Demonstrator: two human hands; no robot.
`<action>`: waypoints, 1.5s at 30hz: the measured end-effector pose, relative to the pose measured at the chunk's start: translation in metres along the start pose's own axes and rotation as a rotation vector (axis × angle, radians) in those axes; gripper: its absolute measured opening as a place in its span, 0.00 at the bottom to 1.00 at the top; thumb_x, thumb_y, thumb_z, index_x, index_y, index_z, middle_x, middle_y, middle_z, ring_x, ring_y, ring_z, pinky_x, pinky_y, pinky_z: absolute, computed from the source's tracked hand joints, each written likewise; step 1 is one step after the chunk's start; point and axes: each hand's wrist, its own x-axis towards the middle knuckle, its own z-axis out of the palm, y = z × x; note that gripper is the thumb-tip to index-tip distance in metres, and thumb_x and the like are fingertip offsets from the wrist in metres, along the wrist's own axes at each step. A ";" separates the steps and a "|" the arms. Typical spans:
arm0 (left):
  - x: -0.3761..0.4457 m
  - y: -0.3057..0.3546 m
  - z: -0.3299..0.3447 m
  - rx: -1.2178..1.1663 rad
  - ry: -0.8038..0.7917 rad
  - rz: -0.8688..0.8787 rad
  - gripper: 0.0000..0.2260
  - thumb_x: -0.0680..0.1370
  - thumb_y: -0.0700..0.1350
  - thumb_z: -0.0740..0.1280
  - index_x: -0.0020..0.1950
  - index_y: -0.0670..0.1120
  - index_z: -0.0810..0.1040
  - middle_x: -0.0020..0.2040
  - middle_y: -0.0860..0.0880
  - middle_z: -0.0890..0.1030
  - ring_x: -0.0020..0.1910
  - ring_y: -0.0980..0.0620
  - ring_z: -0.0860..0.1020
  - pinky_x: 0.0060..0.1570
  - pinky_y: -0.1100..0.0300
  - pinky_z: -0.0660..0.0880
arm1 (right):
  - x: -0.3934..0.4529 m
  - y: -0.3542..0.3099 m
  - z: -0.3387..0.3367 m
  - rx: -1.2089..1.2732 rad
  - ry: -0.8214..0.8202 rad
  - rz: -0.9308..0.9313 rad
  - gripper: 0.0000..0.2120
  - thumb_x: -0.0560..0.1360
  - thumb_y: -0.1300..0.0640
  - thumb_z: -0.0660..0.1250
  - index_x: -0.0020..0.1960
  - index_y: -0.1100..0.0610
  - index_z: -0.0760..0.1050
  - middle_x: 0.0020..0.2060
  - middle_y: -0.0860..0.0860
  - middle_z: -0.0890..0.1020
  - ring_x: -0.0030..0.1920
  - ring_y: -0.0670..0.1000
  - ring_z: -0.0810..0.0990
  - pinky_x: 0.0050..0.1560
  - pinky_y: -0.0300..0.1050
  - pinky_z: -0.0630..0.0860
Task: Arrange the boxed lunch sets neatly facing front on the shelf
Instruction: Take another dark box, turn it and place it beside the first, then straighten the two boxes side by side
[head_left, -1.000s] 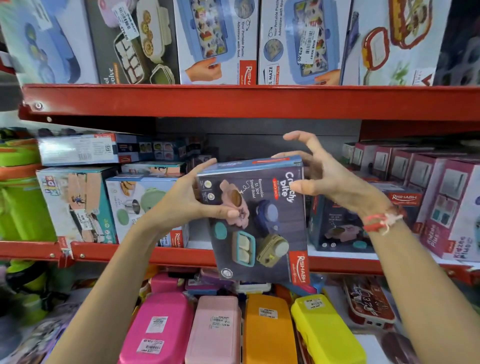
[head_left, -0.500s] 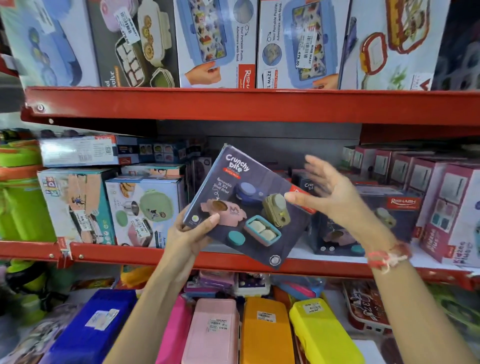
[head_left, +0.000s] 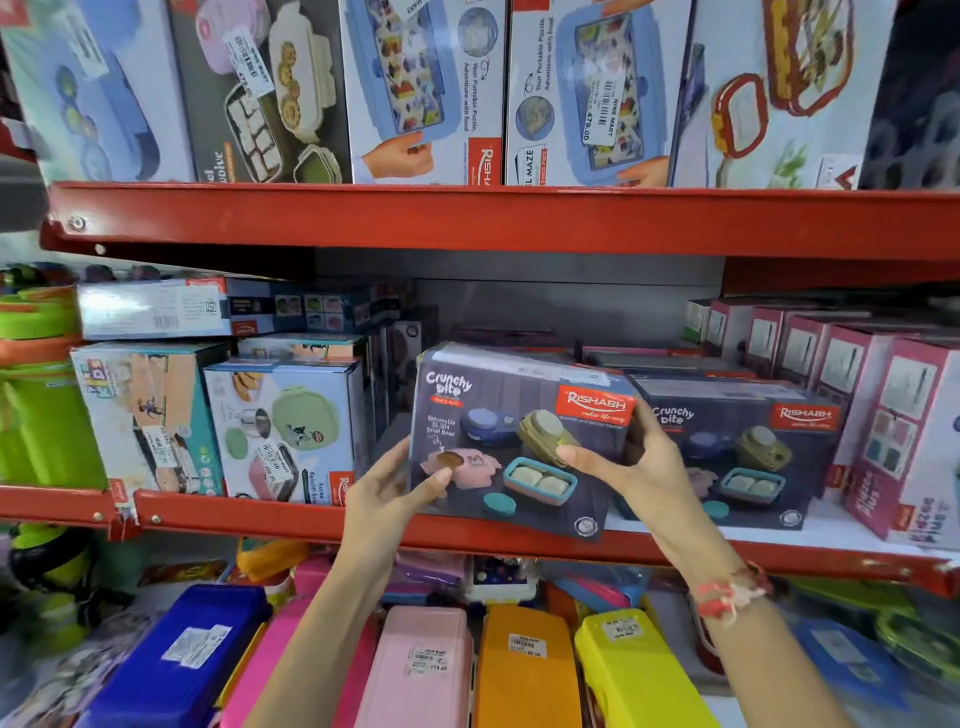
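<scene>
Dark Crunchy Bite box (head_left: 519, 441) sits at frame centre on the red middle shelf (head_left: 363, 525), print side forward and right way up. Bottom edge looks to rest at the shelf lip, top leaning slightly back; it reads as nearly placed, not yet squared. Left hand (head_left: 395, 493) grips the box's 8 o'clock corner, thumb on the front face, fingers wrapped behind. Right hand (head_left: 631, 462) clamps the 3 o'clock edge, thumb pressed on the front.

Done: a matching second Crunchy Bite box (head_left: 743, 447) stands at 3 o'clock, just beside the held one, already facing front. Pink boxes (head_left: 883, 415) further right stand in a row, angled. Boxes at 9 o'clock (head_left: 283, 431) face front, with a flat box (head_left: 156, 309) lying on top of them, side panel forward, so that one probably still needs turning.

Left: push the held box flush with its neighbour and let go; tidy the stack at 9 o'clock.

Hard to see: what is behind the held box, depth of the gap at its left, whether it touches its twin. Frame edges blurred; the lower bin of coloured cases (head_left: 524, 670) is cut off.
</scene>
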 end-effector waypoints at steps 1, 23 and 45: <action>0.002 0.001 -0.001 0.064 0.027 0.019 0.30 0.66 0.40 0.76 0.67 0.42 0.74 0.60 0.43 0.82 0.59 0.51 0.80 0.61 0.52 0.76 | 0.001 0.000 0.000 -0.027 0.004 -0.014 0.46 0.60 0.50 0.80 0.74 0.49 0.65 0.64 0.44 0.78 0.63 0.47 0.77 0.61 0.46 0.78; 0.005 0.003 0.012 0.339 0.094 0.122 0.29 0.73 0.41 0.72 0.72 0.47 0.68 0.68 0.48 0.75 0.67 0.52 0.73 0.67 0.54 0.69 | 0.001 0.047 0.024 -0.245 0.118 -0.087 0.37 0.73 0.41 0.68 0.78 0.47 0.58 0.73 0.47 0.71 0.73 0.49 0.68 0.72 0.54 0.68; -0.049 0.008 0.033 0.373 0.434 0.309 0.13 0.81 0.47 0.56 0.61 0.49 0.75 0.60 0.50 0.78 0.55 0.58 0.74 0.56 0.62 0.68 | -0.049 0.034 -0.001 -0.139 0.193 -0.053 0.22 0.79 0.46 0.62 0.72 0.47 0.70 0.65 0.44 0.77 0.59 0.36 0.75 0.53 0.23 0.70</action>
